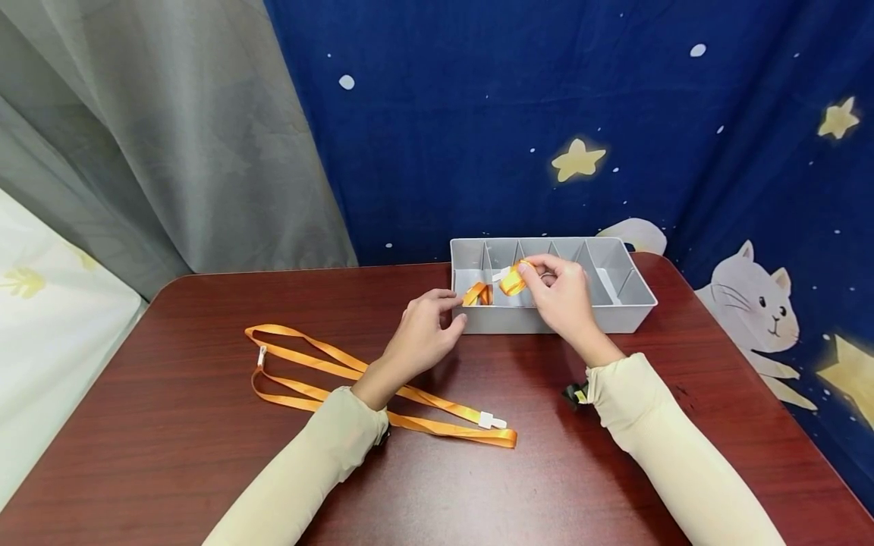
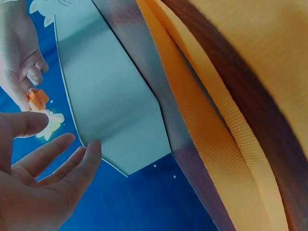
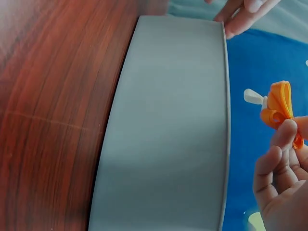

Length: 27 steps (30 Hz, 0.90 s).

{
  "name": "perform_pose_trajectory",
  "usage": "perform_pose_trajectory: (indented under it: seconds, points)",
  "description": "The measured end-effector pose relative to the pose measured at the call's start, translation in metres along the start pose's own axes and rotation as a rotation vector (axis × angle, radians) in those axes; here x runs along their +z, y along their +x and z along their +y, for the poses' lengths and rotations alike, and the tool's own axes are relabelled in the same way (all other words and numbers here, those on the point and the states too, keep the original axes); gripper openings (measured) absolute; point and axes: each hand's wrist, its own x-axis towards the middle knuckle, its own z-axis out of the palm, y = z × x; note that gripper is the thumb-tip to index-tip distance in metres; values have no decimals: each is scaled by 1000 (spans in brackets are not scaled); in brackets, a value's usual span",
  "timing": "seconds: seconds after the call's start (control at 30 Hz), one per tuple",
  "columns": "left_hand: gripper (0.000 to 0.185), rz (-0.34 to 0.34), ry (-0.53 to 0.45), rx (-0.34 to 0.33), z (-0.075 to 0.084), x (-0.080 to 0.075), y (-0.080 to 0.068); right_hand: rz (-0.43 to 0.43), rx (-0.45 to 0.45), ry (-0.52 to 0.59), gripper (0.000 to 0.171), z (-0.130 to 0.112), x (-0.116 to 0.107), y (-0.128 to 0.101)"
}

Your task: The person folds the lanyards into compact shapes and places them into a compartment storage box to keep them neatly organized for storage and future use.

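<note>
A grey divided tray (image 1: 614,318) stands at the far middle of the table. Over its left compartments my right hand (image 1: 529,268) pinches a rolled orange lanyard (image 1: 512,281) with a white clip; the right wrist view shows the roll (image 3: 278,107) at my fingertips (image 3: 287,131), above the tray wall (image 3: 173,120). A second orange roll (image 1: 476,294) lies in a left compartment. My left hand (image 1: 456,311) is at the tray's near left corner with relaxed fingers (image 2: 62,144) close to the wall (image 2: 110,96), and it holds nothing.
A loose orange lanyard (image 1: 328,364) with white clips lies spread on the dark wooden table (image 1: 205,455), under my left forearm. Behind the tray hang a blue starry cloth (image 1: 546,114) and a grey curtain (image 1: 171,136). The tray's right compartments hold a white item (image 1: 604,284).
</note>
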Motion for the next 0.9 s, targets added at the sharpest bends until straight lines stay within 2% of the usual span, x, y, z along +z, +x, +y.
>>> perform_pose_trajectory:
  seconds: [0.23,0.37,0.63,0.9]
  points:
    - [29,10,4,9,-3,1,3,-58,28,-96,11,8,3,6]
    - [25,13,-5,4,-3,1,4,-90,39,-113,11,14,4,8]
    - [23,13,-6,4,-3,0,5,-13,54,-131,12,21,2,12]
    - [22,24,-5,3,-2,-1,5,-52,65,-218,14,22,8,11]
